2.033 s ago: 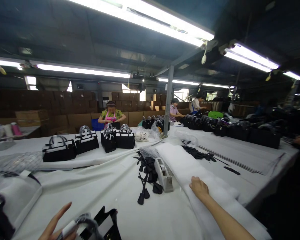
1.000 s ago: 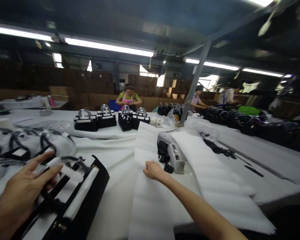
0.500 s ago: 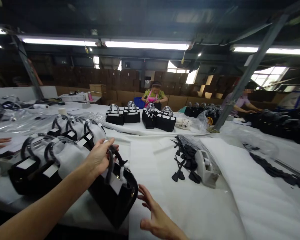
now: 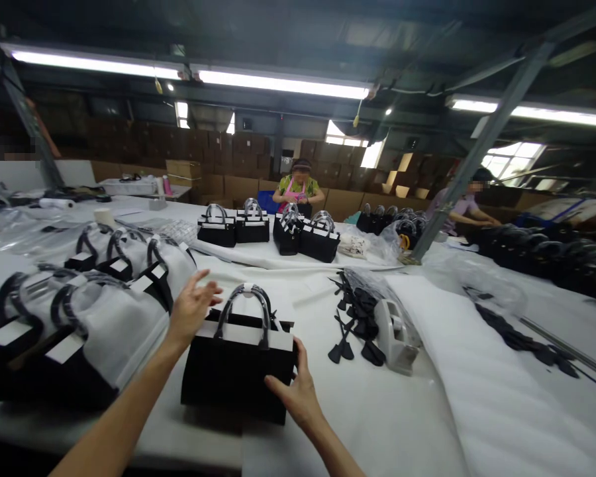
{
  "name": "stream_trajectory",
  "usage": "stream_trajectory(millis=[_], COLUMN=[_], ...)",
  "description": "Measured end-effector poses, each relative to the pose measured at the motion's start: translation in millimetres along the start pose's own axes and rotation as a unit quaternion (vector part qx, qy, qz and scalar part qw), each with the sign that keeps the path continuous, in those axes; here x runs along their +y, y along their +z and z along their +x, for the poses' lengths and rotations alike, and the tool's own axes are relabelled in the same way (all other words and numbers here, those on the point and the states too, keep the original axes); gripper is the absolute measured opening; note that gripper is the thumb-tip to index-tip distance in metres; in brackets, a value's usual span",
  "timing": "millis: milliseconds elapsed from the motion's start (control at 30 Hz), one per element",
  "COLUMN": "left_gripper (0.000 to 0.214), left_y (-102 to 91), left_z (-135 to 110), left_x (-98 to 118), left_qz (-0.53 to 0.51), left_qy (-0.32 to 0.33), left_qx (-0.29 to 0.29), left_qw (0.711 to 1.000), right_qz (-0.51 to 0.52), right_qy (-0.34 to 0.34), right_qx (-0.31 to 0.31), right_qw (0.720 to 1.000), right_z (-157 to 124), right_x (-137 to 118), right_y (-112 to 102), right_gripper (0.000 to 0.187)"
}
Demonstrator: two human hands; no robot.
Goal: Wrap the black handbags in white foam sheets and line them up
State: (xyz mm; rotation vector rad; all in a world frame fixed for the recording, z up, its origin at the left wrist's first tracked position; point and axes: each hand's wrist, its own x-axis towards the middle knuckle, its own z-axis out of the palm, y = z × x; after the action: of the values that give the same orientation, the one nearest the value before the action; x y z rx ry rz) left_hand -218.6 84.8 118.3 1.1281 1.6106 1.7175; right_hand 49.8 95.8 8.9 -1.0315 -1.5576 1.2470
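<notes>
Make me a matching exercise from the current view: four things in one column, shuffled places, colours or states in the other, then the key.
Things
1. Front-centre handbag
2. Tape dispenser
3. White foam sheet
4. Person opposite

Places, colours, states
A. Rightmost of the four
B. Wearing a pink apron
C. Light grey, beside small black pieces
D. Between the left grip and the right grip

Pairs: 1-D, 2-C, 3-A, 4-B.

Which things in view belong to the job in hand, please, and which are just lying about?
Likely in the job:
black rectangular bag with plastic-wrapped handles
right hand at one end
left hand open beside it

Probably lying about:
pink cylindrical spool
brown cardboard box
</notes>
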Motion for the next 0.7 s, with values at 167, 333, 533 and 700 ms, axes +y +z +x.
stream_trajectory(millis=[167,333,533,700], left_gripper=[0.094,0.099,0.099,0.093], left_y=[-48.5,-7.9,15.2,36.0], left_z=[-30,-61,-63,-75], left_x=[-90,-103,-57,-62], left_qz=[0.03,0.034,0.12,0.118], left_qy=[-0.108,-0.116,-0.152,-0.159], left_qx=[0.012,-0.087,-0.128,-0.174], left_qw=[0.994,0.989,0.973,0.965], right_qz=[0.078,0.072,0.094,0.079], right_qy=[0.03,0.045,0.097,0.197], right_qx=[0.024,0.046,0.02,-0.014], right_qw=[0.996,0.995,0.991,0.977], right_z=[4,23,35,35], right_x=[16,19,-17,-34], right_y=[7,9,-36,-70], right_gripper=[0.103,0.086,0.078,0.066])
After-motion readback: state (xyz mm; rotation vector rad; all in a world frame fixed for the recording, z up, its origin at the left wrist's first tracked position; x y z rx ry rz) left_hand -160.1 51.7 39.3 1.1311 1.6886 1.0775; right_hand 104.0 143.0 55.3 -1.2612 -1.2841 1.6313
